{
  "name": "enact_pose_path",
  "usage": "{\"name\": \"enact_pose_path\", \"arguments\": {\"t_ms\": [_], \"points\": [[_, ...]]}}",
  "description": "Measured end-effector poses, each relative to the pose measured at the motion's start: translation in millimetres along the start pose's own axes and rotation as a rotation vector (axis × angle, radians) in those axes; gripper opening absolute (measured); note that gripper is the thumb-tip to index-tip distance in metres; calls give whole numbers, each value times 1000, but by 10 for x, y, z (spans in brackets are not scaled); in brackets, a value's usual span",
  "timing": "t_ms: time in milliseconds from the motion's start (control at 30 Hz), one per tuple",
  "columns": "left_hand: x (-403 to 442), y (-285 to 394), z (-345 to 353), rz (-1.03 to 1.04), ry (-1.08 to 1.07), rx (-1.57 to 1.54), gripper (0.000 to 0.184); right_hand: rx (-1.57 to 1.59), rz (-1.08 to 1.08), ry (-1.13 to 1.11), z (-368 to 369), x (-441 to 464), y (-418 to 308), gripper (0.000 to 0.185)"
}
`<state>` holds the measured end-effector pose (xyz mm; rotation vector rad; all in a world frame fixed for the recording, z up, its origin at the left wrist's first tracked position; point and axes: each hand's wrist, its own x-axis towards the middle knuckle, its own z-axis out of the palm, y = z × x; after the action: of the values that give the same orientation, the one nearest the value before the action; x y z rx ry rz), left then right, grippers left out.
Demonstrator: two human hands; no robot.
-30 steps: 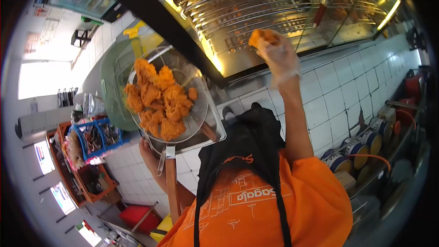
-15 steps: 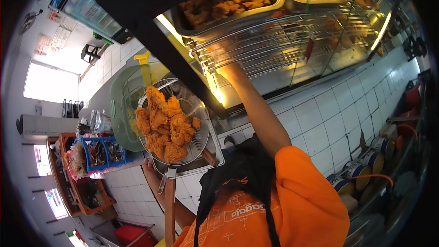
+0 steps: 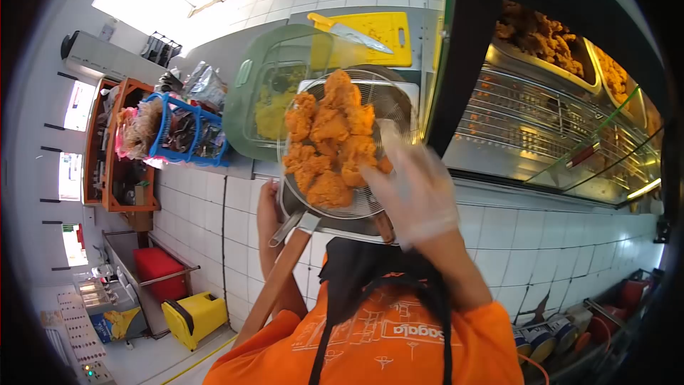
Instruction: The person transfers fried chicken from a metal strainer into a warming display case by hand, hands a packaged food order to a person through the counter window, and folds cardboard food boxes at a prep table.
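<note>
Several pieces of golden fried chicken (image 3: 331,128) lie in a round wire strainer (image 3: 393,103) with a long wooden handle (image 3: 274,278). The strainer sits over a rectangular metal tray (image 3: 342,231). My left hand (image 3: 267,203), bare, grips the tray's left side, its fingers partly hidden by the rim. My right hand (image 3: 417,189) wears a clear plastic glove and is over the strainer's right side, close to the chicken. Motion smears its fingers, so whether they hold a piece is unclear. A short brown handle (image 3: 385,228) sticks out below it.
Right stands a lit display cabinet (image 3: 463,64) with wire racks and a pan of fried chicken (image 3: 548,43). A green plastic tub (image 3: 246,103) is beside the strainer. Beyond lies a knife (image 3: 360,37) on a yellow cutting board (image 3: 395,28). A blue basket (image 3: 174,128) stands left.
My right hand has come out of the display cabinet to the strainer. The view has turned, so the cabinet now sits at the right. My left hand stays at the tray.
</note>
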<state>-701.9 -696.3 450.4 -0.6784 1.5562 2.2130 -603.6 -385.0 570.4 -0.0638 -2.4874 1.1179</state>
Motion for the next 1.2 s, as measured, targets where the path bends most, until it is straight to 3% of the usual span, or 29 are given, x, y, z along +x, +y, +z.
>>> {"name": "enact_pose_path", "arguments": {"t_ms": [33,67,100,133,167,200,267,333,400,533,633,667,700,767,833,900,967,1100,1167,1200], "points": [[-16,-4,-15,-6,5,-21,29,-37,197,-136,155,379,-73,46],[-42,-4,-12,33,48,13,28,2,532,-345,266,766,-140,46],[-11,-14,-32,80,57,45,27,-407,89,-417,581,936,153,51],[78,-58,-140,68,40,31,27,-858,-350,-287,895,1106,444,57],[168,-97,-250,55,20,9,28,-682,-2,-652,616,1307,141,62],[204,-105,-291,105,-21,10,28,-379,297,-554,714,1442,164,64],[60,-7,-107,88,-25,34,28,-333,311,-485,940,1496,355,62],[34,-3,-63,71,-63,18,28,-812,-249,-554,1097,1423,590,56],[32,-51,-74,60,10,8,28,-811,-196,-407,1293,1382,766,57],[121,-27,-140,65,-16,39,27,372,205,-25,1330,1268,801,48],[-22,50,19,15,32,12,28,1473,285,147,872,815,281,35],[81,8,-116,15,-34,-10,30,1307,271,88,708,661,226,34],[73,33,-97,12,-45,29,31,1633,682,-16,506,583,190,38],[21,74,-37,8,-54,95,33,995,265,-33,252,-14,245,42],[70,81,-45,0,-53,122,35,1129,321,-26,-168,-443,299,48],[-1,104,1,-3,2,118,36,1158,676,154,-330,-921,553,47],[-12,103,-2,10,-13,126,35,1193,603,422,-413,-1163,932,45],[49,100,-68,-23,-16,112,34,437,601,596,-331,-892,1722,46],[16,119,-7,-22,-18,144,34,363,484,517,-207,-484,2081,44],[180,102,-225,-24,-82,160,47,190,462,462,-29,-281,2407,42]]}}
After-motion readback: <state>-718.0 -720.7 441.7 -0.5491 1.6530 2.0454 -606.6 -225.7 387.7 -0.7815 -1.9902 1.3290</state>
